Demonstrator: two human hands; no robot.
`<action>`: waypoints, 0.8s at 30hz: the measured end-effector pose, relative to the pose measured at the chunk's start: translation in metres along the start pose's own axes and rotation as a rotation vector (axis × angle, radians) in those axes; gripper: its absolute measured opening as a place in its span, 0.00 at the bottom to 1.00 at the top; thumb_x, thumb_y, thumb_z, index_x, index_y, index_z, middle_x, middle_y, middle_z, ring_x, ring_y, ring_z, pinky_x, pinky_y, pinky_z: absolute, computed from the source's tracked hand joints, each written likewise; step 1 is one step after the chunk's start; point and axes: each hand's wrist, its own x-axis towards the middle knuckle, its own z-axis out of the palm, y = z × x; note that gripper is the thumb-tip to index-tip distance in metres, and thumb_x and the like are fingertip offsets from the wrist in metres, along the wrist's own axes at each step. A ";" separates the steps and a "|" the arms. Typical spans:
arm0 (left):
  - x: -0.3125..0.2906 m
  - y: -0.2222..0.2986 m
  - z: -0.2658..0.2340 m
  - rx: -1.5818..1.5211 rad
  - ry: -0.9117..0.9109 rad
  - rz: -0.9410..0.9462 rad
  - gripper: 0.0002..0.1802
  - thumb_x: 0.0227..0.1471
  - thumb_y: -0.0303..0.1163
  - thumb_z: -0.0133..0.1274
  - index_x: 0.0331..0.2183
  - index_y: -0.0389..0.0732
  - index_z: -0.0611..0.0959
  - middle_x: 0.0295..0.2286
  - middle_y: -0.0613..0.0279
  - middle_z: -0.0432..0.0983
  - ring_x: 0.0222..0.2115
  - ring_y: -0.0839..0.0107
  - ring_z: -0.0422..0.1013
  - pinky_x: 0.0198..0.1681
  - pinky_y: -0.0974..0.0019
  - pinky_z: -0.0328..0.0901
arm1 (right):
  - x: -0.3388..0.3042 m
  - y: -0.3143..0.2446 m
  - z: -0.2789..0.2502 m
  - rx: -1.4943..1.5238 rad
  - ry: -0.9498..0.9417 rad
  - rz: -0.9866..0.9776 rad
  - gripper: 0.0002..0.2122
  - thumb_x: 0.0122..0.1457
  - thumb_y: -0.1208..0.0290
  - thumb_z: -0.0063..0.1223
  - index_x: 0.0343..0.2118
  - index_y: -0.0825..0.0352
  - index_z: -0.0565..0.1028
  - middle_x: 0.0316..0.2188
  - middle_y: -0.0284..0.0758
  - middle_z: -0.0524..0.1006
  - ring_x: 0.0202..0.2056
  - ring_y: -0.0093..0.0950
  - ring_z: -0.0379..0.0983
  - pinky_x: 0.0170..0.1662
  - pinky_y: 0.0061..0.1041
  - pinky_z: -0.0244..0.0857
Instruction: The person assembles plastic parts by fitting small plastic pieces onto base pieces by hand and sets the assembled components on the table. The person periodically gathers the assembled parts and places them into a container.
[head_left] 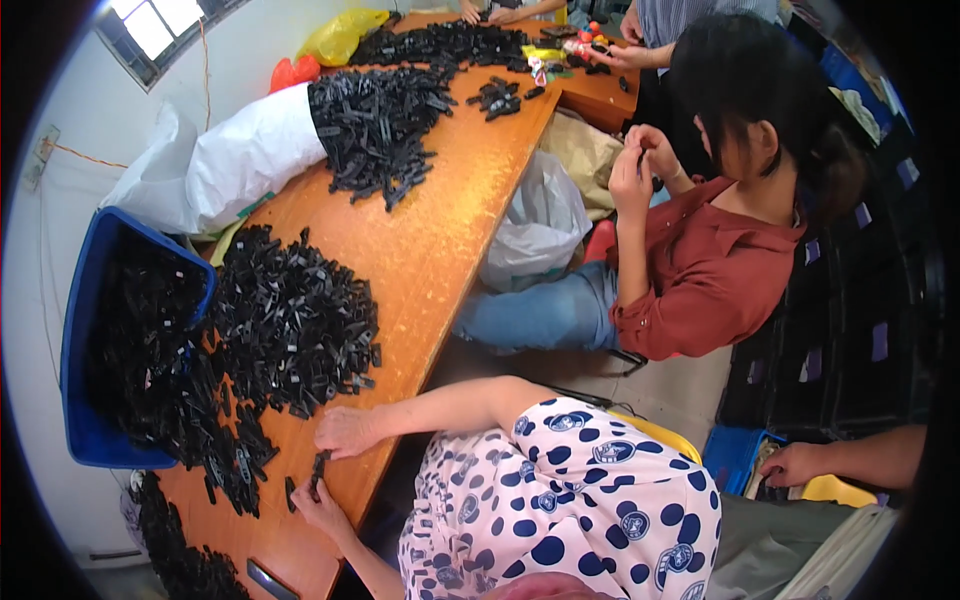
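From the lower middle, my arms reach left over the wooden table [410,290]. My left hand [322,512] pinches a small, narrow black plastic piece [319,470] standing up from its fingertips. Just above it, my right hand [350,432] is closed, its fingertips at the upper end of that piece. What those right fingers grip is hidden. A similar loose black piece [290,494] lies beside my left fingers. Left of my right hand spreads a large heap of black plastic pieces [295,320], made of many small parts.
A blue bin [75,370] spills black pieces onto the table. Farther off, a white sack [260,150] lies beside another heap [385,130]. A dark flat object [270,580] rests near the lower edge. A co-worker in a red shirt [715,270] sits right; another person's hand [795,465] shows far right.
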 end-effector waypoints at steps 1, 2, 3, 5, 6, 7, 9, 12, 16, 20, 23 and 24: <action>0.001 -0.002 0.001 0.017 -0.014 -0.023 0.09 0.54 0.22 0.58 0.38 0.33 0.80 0.33 0.60 0.68 0.30 0.69 0.68 0.31 0.69 0.64 | 0.000 0.000 -0.002 0.008 0.004 0.003 0.14 0.49 0.59 0.63 0.31 0.62 0.75 0.29 0.36 0.76 0.37 0.40 0.76 0.38 0.42 0.65; 0.001 -0.003 0.002 0.006 -0.003 -0.016 0.09 0.54 0.22 0.58 0.38 0.33 0.80 0.33 0.60 0.68 0.30 0.69 0.68 0.31 0.69 0.64 | -0.001 0.000 -0.002 -0.008 0.003 -0.005 0.14 0.49 0.59 0.63 0.31 0.62 0.75 0.29 0.36 0.76 0.37 0.40 0.76 0.38 0.42 0.65; 0.001 -0.002 0.005 0.010 -0.008 -0.021 0.09 0.53 0.21 0.58 0.38 0.33 0.80 0.33 0.60 0.68 0.29 0.69 0.68 0.31 0.69 0.64 | -0.003 0.001 -0.002 0.007 0.006 0.009 0.14 0.48 0.58 0.64 0.32 0.62 0.75 0.28 0.37 0.77 0.37 0.40 0.76 0.38 0.42 0.65; -0.001 -0.004 0.005 0.002 -0.009 -0.024 0.09 0.52 0.21 0.59 0.38 0.33 0.80 0.34 0.60 0.68 0.28 0.70 0.68 0.31 0.70 0.64 | -0.006 0.000 -0.010 0.048 -0.040 0.020 0.14 0.50 0.58 0.63 0.33 0.62 0.75 0.30 0.37 0.76 0.38 0.41 0.75 0.39 0.42 0.65; -0.001 -0.006 0.005 -0.009 0.000 -0.020 0.09 0.52 0.21 0.59 0.38 0.33 0.80 0.34 0.60 0.68 0.28 0.70 0.68 0.31 0.70 0.64 | -0.004 0.000 -0.013 0.035 -0.043 0.015 0.14 0.50 0.58 0.63 0.33 0.62 0.75 0.30 0.37 0.76 0.38 0.41 0.75 0.39 0.42 0.65; -0.001 -0.005 0.005 -0.013 -0.004 -0.031 0.10 0.52 0.21 0.59 0.39 0.33 0.80 0.34 0.60 0.68 0.28 0.70 0.68 0.31 0.70 0.64 | -0.004 0.000 -0.012 0.043 -0.025 -0.005 0.14 0.50 0.59 0.63 0.33 0.62 0.75 0.30 0.37 0.76 0.38 0.41 0.75 0.39 0.42 0.65; 0.000 -0.002 0.006 -0.031 -0.005 -0.035 0.10 0.52 0.21 0.59 0.39 0.33 0.80 0.34 0.60 0.68 0.29 0.70 0.68 0.32 0.70 0.65 | -0.005 0.002 -0.010 0.036 -0.002 -0.030 0.14 0.49 0.61 0.64 0.33 0.63 0.75 0.31 0.38 0.76 0.39 0.41 0.75 0.39 0.42 0.65; 0.001 0.003 0.001 -0.072 0.006 -0.031 0.11 0.53 0.21 0.57 0.40 0.33 0.80 0.34 0.60 0.68 0.29 0.69 0.67 0.34 0.70 0.64 | -0.001 -0.001 -0.010 0.037 -0.062 -0.021 0.14 0.50 0.61 0.64 0.33 0.64 0.74 0.30 0.37 0.75 0.39 0.41 0.75 0.39 0.42 0.65; -0.003 -0.015 0.002 -0.011 -0.018 0.021 0.12 0.51 0.21 0.58 0.40 0.34 0.80 0.35 0.58 0.68 0.32 0.65 0.70 0.32 0.69 0.66 | -0.003 -0.003 -0.009 0.060 -0.041 -0.041 0.13 0.50 0.62 0.63 0.33 0.64 0.74 0.30 0.38 0.75 0.38 0.41 0.74 0.38 0.42 0.64; -0.003 -0.005 0.002 -0.037 -0.046 0.003 0.09 0.52 0.21 0.57 0.38 0.33 0.79 0.35 0.59 0.68 0.34 0.66 0.69 0.36 0.69 0.65 | -0.006 -0.003 -0.014 0.077 -0.027 -0.032 0.12 0.52 0.62 0.61 0.33 0.64 0.74 0.29 0.39 0.75 0.37 0.42 0.74 0.37 0.42 0.63; -0.003 0.001 -0.002 -0.048 -0.055 0.002 0.09 0.52 0.21 0.57 0.38 0.33 0.79 0.35 0.57 0.68 0.36 0.65 0.70 0.38 0.68 0.66 | -0.005 -0.005 -0.018 0.104 -0.010 -0.058 0.12 0.53 0.63 0.61 0.33 0.64 0.74 0.29 0.39 0.75 0.36 0.43 0.74 0.37 0.42 0.64; -0.004 0.001 -0.005 -0.034 -0.058 0.018 0.09 0.52 0.20 0.57 0.38 0.33 0.79 0.36 0.57 0.68 0.37 0.64 0.70 0.39 0.68 0.66 | -0.004 -0.007 -0.018 0.119 0.000 -0.071 0.12 0.53 0.63 0.61 0.33 0.64 0.74 0.29 0.39 0.75 0.36 0.43 0.74 0.36 0.43 0.64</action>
